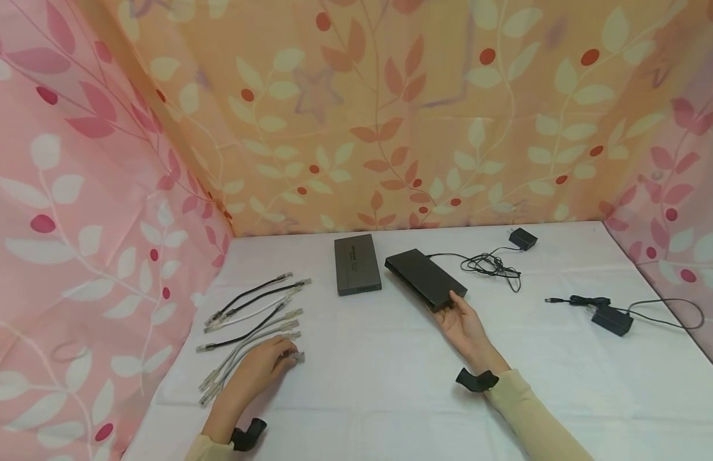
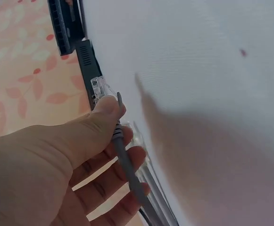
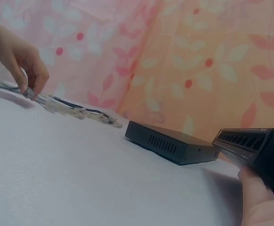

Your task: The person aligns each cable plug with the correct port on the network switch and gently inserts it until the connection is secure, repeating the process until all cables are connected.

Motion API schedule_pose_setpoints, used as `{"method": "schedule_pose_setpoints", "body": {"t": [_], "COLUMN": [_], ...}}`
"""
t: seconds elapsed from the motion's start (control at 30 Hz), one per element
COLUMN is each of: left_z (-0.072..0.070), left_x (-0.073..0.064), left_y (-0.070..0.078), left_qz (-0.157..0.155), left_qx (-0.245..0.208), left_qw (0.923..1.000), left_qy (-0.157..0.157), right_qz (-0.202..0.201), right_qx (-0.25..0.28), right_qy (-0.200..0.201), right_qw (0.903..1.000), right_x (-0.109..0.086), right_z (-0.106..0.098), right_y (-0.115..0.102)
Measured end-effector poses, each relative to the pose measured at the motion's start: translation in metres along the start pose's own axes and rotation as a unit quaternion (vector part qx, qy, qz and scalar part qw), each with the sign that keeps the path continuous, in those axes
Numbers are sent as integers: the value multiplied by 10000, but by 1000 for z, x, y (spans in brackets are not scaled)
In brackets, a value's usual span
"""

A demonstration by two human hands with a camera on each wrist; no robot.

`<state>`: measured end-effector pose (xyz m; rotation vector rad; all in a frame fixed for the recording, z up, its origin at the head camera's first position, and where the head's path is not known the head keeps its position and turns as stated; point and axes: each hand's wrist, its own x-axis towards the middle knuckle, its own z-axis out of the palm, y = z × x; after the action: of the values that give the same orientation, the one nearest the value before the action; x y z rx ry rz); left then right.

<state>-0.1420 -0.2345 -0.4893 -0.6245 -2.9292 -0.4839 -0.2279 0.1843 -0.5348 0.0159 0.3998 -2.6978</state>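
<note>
- Grey cable (image 2: 132, 174), one of these, sits pinched in your left hand (image 1: 266, 367), thumb and fingers right behind the clear plug (image 2: 98, 87). Probably light and bendy, but that plug looks snappable, so behind it is a decent place to hold.
- Beside that hand on the white cloth (image 1: 362, 365) I count three black cables (image 1: 241, 339), one white cable (image 1: 252, 314) and about three more grey cables (image 1: 268, 331). They overlap, so don't bet on that last number.
- Your right hand (image 1: 462, 330) grasps the near end of one dark switch (image 1: 422, 278), tilted above the cloth. Should be stiff and fairly light, maybe a bit slick; with one end held it could droop, so I'd take both edges, clear of the ports (image 3: 240, 139).
- Out to your right: one power adapter (image 1: 612, 320), plug end lying free.
- Past your hands a second switch (image 1: 356, 266) lies flat, near the held one. Two switches total.
- Farthest is another adapter (image 1: 523, 239), so two of those. Its thin lead (image 1: 489, 264) bunches up and seems to run into the held switch; it could tug.
</note>
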Motion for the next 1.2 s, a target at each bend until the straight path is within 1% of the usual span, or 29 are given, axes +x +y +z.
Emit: {"method": "schedule_pose_setpoints", "body": {"t": [0.2,0.33,0.43,0.63,0.73,0.9,1.07,1.2], "left_z": [-2,-2,-2,2,5,10,15,16], "left_x": [9,15,21,35,41,53,70,80], "left_y": [8,17,25,40,47,59,72,83], "left_qz": [51,178,209,281,231,16,4,-86], "left_qx": [-16,11,-34,-241,-353,-673,-882,-1122], "left_qw": [10000,9998,9998,9993,9990,9968,9943,9908], "left_qy": [17,39,14,-36,-141,-421,-604,-747], "right_qz": [33,62,84,72,76,75,11,1], "right_qx": [76,111,113,65,41,22,-43,-35], "right_qy": [-71,-174,-224,-140,-104,-67,-21,-70], "right_qw": [9999,9998,9997,9999,9999,9999,10000,10000], "right_x": [0,-1,-1,0,0,1,0,0], "right_z": [-1,-1,-1,-1,-2,-1,1,1], "right_y": [1,2,2,4,4,4,2,0]}}
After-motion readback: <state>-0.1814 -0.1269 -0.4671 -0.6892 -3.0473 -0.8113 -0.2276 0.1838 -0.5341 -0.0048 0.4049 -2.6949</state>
